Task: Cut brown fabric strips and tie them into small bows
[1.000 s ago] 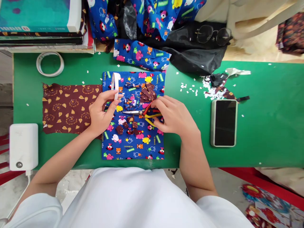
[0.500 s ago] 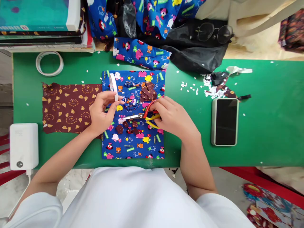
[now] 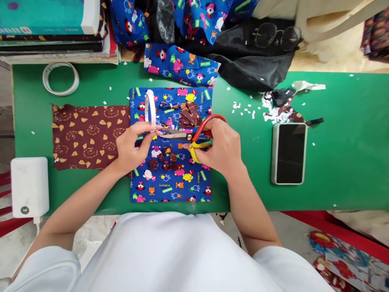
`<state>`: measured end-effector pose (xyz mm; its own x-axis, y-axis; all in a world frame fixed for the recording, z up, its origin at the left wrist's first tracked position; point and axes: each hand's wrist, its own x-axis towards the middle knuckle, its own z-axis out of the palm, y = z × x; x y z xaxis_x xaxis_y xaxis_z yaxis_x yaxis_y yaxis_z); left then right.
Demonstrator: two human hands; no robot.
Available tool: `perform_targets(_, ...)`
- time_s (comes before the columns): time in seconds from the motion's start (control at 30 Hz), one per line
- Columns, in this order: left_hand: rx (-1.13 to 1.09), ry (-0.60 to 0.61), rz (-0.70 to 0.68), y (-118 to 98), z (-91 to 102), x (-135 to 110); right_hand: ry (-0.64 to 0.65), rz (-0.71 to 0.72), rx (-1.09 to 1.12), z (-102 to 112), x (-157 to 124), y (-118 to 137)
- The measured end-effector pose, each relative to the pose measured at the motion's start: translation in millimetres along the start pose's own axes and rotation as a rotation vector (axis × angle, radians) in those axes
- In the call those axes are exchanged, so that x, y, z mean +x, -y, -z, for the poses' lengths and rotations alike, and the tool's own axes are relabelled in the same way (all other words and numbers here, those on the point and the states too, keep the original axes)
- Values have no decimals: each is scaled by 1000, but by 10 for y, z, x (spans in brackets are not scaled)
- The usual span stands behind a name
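Metal scissors [image 3: 189,137], looped strip [image 3: 152,112], possibly paper

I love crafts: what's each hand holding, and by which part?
Right hand: scissors, by the handles. Left hand: white strip, pinched at its lower end.

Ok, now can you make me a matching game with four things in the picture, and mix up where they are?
Things:
1. scissors
2. white strip
3. smartphone
4. eyeglasses

Places:
A. lying on the green table, screen dark
B. held in the right hand
C. resting on the black material
D. pinched in the fingers of the left hand

Right pairs: 1-B, 2-D, 3-A, 4-C
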<state>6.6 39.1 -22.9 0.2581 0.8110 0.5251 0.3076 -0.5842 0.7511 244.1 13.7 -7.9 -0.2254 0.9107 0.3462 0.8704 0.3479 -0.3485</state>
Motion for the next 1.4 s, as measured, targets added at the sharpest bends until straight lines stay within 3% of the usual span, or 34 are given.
perform_targets(0.2,-6,12,-91,22,-4,5,-22,47,-87,-18,25,-7)
perform_targets(0.33,22,24,-147,23,-7,3,-109,117,-152,-74,28,-43)
perform_targets(0.67,184,-13,-173,-2,6,-3,-173,165,-170,-94,21,-51)
perform_targets(0.9,66,12,-51,1,-18,-38,-134,137,-159,-79,18,-45)
perform_targets(1.07,68,15,-33,11,-20,-53,-187,182,-153,-77,18,-39)
perform_targets(1.27,51,52,7,28,-13,-71,-113,98,-172,-88,1,-47)
perform_targets(1.4,79,57,-10,33,-12,-68,-171,137,-264,-74,-1,-36)
